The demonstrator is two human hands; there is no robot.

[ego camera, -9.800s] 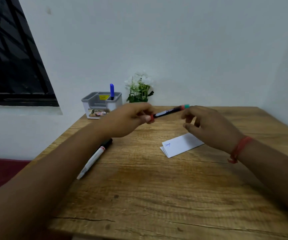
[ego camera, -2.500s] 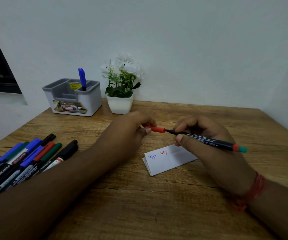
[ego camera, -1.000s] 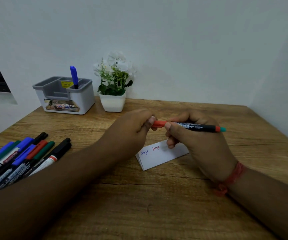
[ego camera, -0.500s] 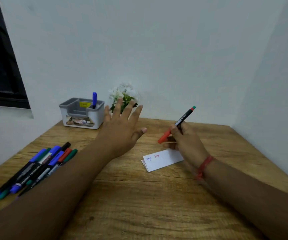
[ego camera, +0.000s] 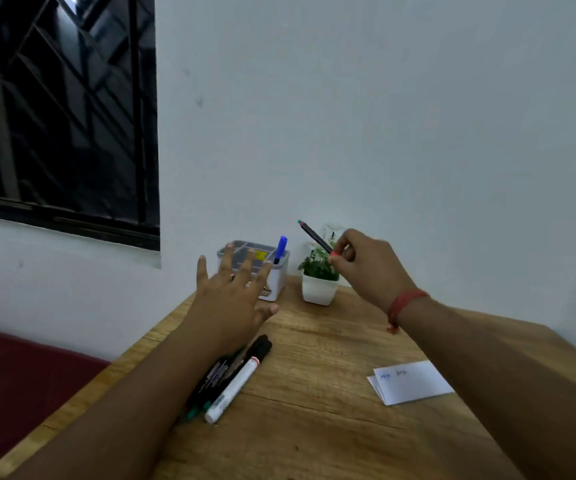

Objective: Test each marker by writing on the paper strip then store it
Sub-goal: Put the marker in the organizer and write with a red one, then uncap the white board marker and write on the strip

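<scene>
Right hand [ego camera: 369, 268] pinching capped marker [ego camera: 315, 236] above organizer [ego camera: 277, 278], left hand [ego camera: 232, 299] spread, holding nothing

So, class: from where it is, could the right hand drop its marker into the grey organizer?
Probably yes. The right hand pinches the marker just beside the organizer; its top is open, holding only a blue marker.

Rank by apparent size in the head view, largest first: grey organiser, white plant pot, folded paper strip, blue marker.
1. Paper strip, though nearness to the camera inflates it.
2. Grey organiser, partly hidden by a hand.
3. White plant pot.
4. Blue marker.
</scene>
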